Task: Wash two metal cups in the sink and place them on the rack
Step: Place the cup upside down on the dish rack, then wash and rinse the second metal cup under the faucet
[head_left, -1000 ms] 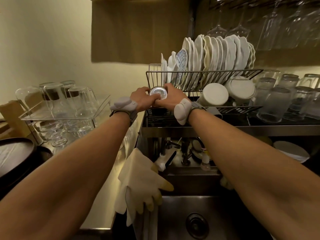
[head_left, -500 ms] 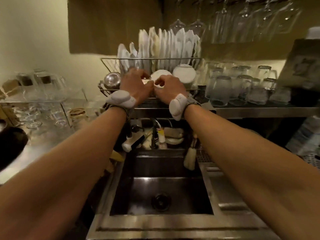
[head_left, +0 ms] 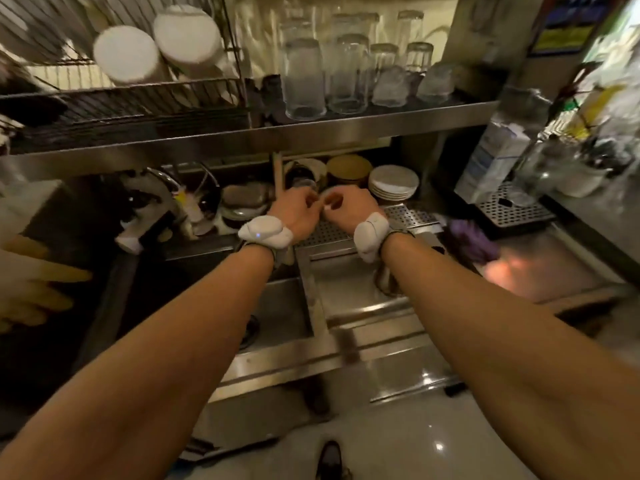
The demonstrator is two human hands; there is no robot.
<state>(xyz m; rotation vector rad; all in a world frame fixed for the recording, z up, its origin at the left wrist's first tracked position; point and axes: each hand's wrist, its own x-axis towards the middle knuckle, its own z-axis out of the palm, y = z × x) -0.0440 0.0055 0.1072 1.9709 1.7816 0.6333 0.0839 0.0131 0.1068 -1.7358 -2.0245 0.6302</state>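
So the main surface is a stainless counter (head_left: pixel 540 271) running right of the sink (head_left: pixel 284 313), with a perforated drain strip (head_left: pixel 408 216) along its back edge. A purple scrubby thing (head_left: pixel 471 240) sits on the counter, blurry. Further back there's a stack of white plates (head_left: pixel 393 181) and a brownish lidded container (head_left: pixel 349 169) beside it. Above all that, a steel shelf (head_left: pixel 346 128) holds upside-down glasses (head_left: pixel 304 79) in a cluster on the right, and a wire rack (head_left: pixel 138 98) on the left with two white bowls (head_left: pixel 126 55) tipped on their sides.
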